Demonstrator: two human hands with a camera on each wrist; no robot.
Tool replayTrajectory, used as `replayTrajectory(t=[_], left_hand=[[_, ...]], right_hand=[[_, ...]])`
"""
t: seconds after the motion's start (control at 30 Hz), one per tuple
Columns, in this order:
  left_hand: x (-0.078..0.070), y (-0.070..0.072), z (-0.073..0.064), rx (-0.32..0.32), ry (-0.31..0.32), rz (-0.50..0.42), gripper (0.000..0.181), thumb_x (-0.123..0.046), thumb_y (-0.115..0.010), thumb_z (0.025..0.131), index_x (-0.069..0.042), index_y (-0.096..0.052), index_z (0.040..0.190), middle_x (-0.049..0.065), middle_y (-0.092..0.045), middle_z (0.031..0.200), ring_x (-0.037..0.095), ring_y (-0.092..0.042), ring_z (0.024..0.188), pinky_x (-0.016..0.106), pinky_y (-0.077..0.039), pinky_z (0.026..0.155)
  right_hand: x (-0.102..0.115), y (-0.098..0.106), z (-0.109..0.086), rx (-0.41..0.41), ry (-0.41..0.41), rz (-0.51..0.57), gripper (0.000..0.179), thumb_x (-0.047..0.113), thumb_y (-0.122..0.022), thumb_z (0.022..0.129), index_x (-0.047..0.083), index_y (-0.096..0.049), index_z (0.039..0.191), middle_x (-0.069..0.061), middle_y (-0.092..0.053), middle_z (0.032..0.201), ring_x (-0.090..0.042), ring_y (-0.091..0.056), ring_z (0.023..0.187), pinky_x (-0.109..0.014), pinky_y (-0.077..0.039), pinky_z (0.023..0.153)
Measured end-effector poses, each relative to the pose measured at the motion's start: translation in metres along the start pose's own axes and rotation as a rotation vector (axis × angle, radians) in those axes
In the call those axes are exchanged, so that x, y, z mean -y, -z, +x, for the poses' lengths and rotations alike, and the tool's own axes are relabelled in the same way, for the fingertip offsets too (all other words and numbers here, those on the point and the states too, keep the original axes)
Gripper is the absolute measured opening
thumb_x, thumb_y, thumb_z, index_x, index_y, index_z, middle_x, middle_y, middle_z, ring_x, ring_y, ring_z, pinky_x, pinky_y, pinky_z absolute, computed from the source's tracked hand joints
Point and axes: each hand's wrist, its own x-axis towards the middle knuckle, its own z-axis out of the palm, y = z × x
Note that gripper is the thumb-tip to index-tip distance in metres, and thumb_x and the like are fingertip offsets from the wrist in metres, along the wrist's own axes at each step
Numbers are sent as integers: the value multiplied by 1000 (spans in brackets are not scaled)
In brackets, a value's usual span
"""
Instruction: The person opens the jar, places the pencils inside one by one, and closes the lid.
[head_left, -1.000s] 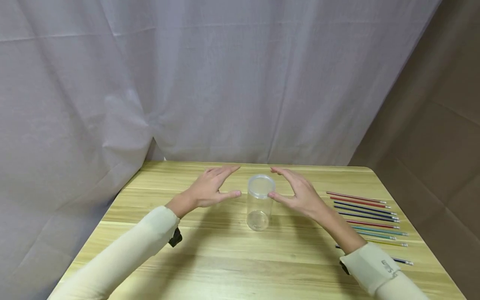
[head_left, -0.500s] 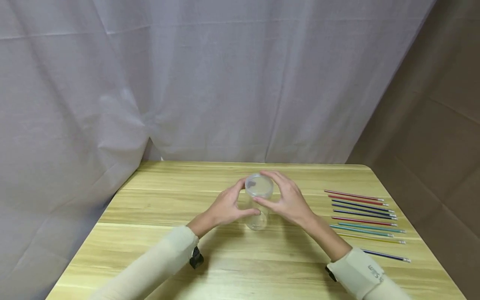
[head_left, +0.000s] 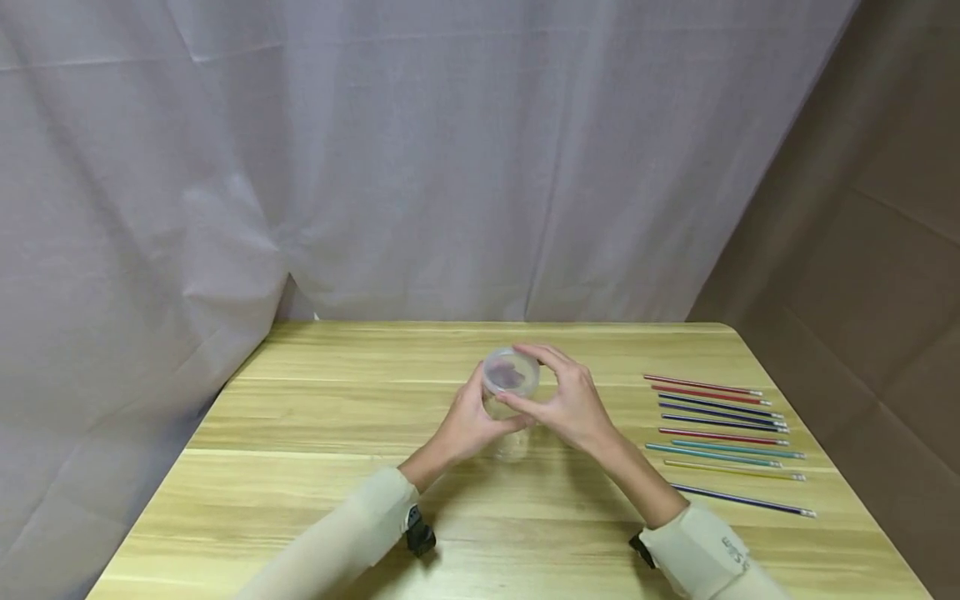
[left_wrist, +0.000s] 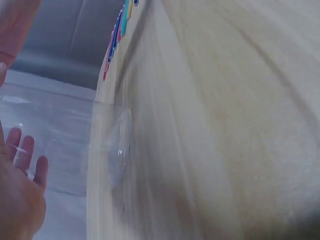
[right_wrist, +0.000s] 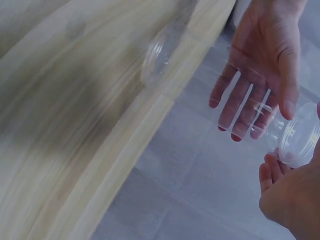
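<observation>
A clear plastic jar (head_left: 512, 450) stands upright on the wooden table, its round translucent lid (head_left: 511, 371) on top. My left hand (head_left: 468, 423) holds the jar's upper body from the left, thumb at the front and fingers behind. In the right wrist view, the left hand's fingers (right_wrist: 245, 110) show through the clear wall. From the right, my right hand (head_left: 573, 407) grips the lid's rim between thumb and fingers. The left wrist view shows the jar's base (left_wrist: 120, 147) at the tabletop. Nothing is visible inside the jar.
Several pencils (head_left: 720, 433) with eraser ends lie in a loose row on the table's right side, in red, dark blue, green and yellow. A grey curtain (head_left: 420, 167) hangs behind the table (head_left: 300, 500), and a brown cloth (head_left: 847, 292) hangs at right.
Both hands were apart beside the jar; they have closed in on it. The left now holds the body, the right the lid. The pencils lie as before; the view has shifted slightly.
</observation>
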Motion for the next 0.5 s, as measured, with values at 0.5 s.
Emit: replayTrajectory(t=[0.5], left_hand=[[1,3,2,54,4,24,81,-19,-95,77,-19,-56,148,-5,-70,130,13,-64,122,41,-50,109]], right_hand=[[-5,9,-2,96,-77,169,68,19,-98,77,10,-69,138,-3,-71,137,-25,-63,131,-52,-43,118]])
